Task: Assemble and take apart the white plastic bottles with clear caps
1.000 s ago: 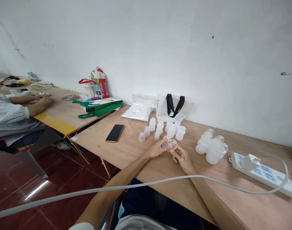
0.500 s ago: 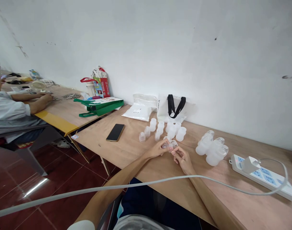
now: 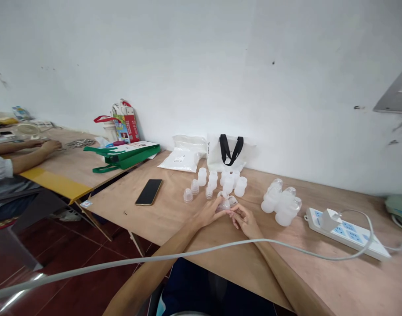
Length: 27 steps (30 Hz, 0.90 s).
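Note:
My left hand (image 3: pixel 210 212) and my right hand (image 3: pixel 243 218) meet over the wooden table (image 3: pixel 174 219), fingertips pinched together on a small clear plastic piece (image 3: pixel 224 205). Just behind the hands stands a cluster of small translucent white bottles and caps (image 3: pixel 220 181). To the right lie three larger clear bottles (image 3: pixel 281 201) on their sides.
A black phone (image 3: pixel 149 192) lies left of the bottles. White bags, one with a black handle (image 3: pixel 227 151), lean on the wall. A white power strip (image 3: pixel 347 232) with a plugged charger sits right; its cable crosses my arms. Another person's forearms (image 3: pixel 26 153) rest on the left table beside a green bag (image 3: pixel 123 153).
The camera has swung to the right, so everything sits further left in view. My hands stay together on the small clear piece.

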Motion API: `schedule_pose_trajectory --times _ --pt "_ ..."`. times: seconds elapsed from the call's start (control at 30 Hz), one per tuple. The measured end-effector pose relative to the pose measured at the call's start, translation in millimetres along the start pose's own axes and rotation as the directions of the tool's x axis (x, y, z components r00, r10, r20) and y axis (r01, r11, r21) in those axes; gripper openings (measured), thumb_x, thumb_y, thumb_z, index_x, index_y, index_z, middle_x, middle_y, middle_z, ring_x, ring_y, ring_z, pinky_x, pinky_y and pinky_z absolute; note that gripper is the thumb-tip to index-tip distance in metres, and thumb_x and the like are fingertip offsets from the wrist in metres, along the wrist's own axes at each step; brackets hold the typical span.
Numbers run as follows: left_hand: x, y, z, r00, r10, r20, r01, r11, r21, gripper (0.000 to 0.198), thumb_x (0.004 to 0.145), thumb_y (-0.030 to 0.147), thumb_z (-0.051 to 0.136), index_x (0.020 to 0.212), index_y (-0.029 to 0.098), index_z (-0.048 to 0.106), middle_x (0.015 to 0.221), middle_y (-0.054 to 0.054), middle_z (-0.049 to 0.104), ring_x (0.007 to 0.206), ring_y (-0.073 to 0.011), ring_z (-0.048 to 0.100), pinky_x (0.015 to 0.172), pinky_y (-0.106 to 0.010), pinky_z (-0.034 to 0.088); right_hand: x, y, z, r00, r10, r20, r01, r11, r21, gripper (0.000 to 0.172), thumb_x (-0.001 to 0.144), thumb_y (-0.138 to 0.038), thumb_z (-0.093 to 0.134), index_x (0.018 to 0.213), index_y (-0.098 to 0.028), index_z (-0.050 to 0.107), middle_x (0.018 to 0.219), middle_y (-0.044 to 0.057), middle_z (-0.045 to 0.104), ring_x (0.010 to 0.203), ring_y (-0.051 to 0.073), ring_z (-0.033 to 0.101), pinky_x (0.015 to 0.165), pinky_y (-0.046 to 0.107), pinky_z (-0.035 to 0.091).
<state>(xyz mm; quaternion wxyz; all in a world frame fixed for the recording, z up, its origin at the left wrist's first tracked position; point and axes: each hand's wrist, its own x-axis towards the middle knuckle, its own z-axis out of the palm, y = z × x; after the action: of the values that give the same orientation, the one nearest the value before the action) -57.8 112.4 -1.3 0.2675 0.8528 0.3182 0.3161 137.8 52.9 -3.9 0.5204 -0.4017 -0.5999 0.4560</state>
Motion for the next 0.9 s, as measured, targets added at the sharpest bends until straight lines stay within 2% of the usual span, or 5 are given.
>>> schedule_pose_trajectory --times 0.27,0.5,0.6,0.73,0.9 --pt "2 8 -3.8 0.995 0.090 -0.033 -0.092 0.994 -0.061 0.041 0.098 0.048 0.056 0.132 0.025 0.055 0.128 -0.009 0.062 0.110 -0.0243 0.061 0.096 -0.037 0.050 1 -7 1 0.998 -0.037 -0.059 0.027 0.987 -0.160 0.040 0.088 -0.063 0.064 0.085 -0.023 0.065 0.069 -0.002 0.055 0.051 0.010 0.043 0.041 0.020 0.034" --pt "0 22 -9.4 0.999 -0.019 0.037 0.027 0.975 -0.221 0.048 0.098 0.056 0.053 0.134 0.026 0.050 0.117 -0.007 0.063 0.093 -0.0206 0.061 0.078 -0.031 0.050 0 0 8 0.993 -0.076 -0.086 0.064 0.989 -0.134 0.035 0.093 -0.059 0.060 0.088 -0.025 0.065 0.080 0.001 0.057 0.045 0.010 0.048 0.038 0.024 0.039" --pt "2 21 -6.2 0.997 -0.071 0.019 0.074 0.949 -0.305 0.043 0.099 0.058 0.050 0.123 0.023 0.053 0.105 -0.004 0.064 0.087 -0.0191 0.060 0.076 -0.031 0.049 1 -1 8 0.989 -0.120 -0.085 0.102 0.977 -0.189 0.034 0.092 -0.058 0.062 0.088 -0.025 0.068 0.096 0.006 0.064 0.058 0.015 0.059 0.049 0.029 0.050" --pt "5 17 0.3 0.995 -0.096 0.014 0.094 0.908 -0.409 0.043 0.097 0.060 0.052 0.117 0.022 0.052 0.087 0.000 0.061 0.077 -0.0172 0.057 0.069 -0.029 0.047 3 -5 10 0.976 -0.169 -0.137 0.131 0.959 -0.251 0.034 0.093 -0.056 0.061 0.085 -0.024 0.069 0.081 0.003 0.069 0.070 0.021 0.067 0.071 0.032 0.054" --pt "7 16 2.8 0.995 -0.097 -0.010 0.085 0.911 -0.404 0.041 0.096 0.060 0.053 0.114 0.023 0.052 0.095 -0.001 0.063 0.085 -0.0181 0.059 0.074 -0.029 0.048 2 -7 12 0.972 -0.167 -0.166 0.125 0.964 -0.234 0.034 0.093 -0.056 0.061 0.088 -0.024 0.070 0.082 0.003 0.072 0.077 0.022 0.068 0.075 0.032 0.052"
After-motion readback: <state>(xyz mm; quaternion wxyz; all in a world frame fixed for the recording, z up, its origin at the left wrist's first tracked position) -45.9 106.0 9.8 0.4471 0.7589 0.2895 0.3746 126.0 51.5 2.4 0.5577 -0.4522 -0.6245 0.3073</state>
